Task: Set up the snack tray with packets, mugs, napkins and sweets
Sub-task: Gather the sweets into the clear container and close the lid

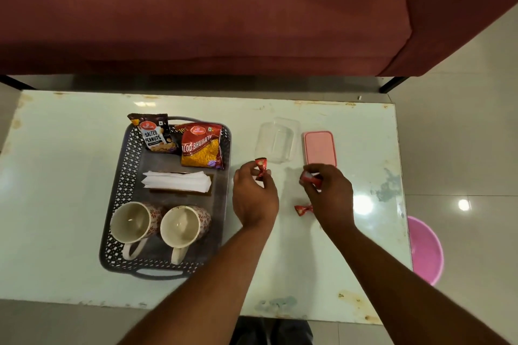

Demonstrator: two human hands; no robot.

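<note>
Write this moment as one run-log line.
left hand: holds sweet | right hand: holds sweets | table: one sweet | tray: no sweets

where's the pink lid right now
In the head view the pink lid lies flat on the table, right of the clear container and just beyond the right hand.

Glossy scuffed tabletop [70, 165], perforated plastic tray [123, 176], paper napkins [176, 180], clear plastic box [276, 138]

tray [117, 199] left, container [276, 138] right, table [56, 176]
</note>
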